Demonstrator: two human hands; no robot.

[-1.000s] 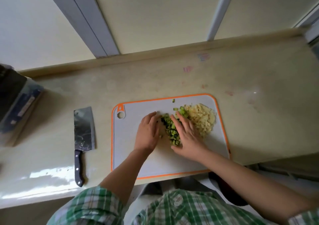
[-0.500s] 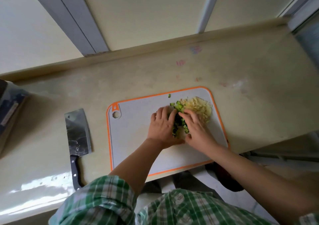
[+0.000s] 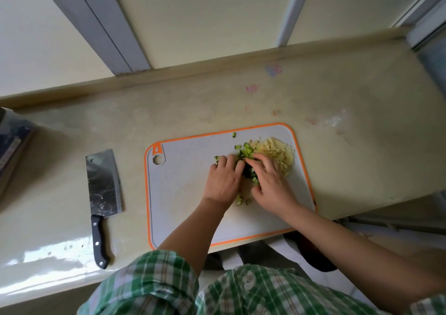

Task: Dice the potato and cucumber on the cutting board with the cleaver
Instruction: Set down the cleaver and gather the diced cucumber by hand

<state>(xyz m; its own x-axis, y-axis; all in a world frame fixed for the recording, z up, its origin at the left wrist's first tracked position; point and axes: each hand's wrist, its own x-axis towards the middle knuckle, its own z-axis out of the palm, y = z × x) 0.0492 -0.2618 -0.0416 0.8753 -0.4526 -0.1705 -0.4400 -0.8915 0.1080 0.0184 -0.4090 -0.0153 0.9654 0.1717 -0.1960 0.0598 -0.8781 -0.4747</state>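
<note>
Starting at the far left edge: a dark wrapped box, cut off by the frame, resting on the pale counter. Next along, the cleaver, lying flat on the counter well left of the cutting board, blade toward the wall, black handle toward the person, held by neither hand. Then the grey, orange-rimmed cutting board itself, hanging hole at its far-left corner. Over the board's middle, reaching out of a rolled green plaid sleeve, the left hand: palm down, fingers nearly straight and close together, pressing sideways against the cucumber dice. Green dice heaped between the two hands, with a few strays lying apart toward the wall and beside the wrists. Right hand next, palm down, fingers spread and loosely bent over the heap's right side, gripping nothing visible. Just beyond those fingers and touching the green heap, the potato dice, a pale yellow mound near the board's far-right corner.
</note>
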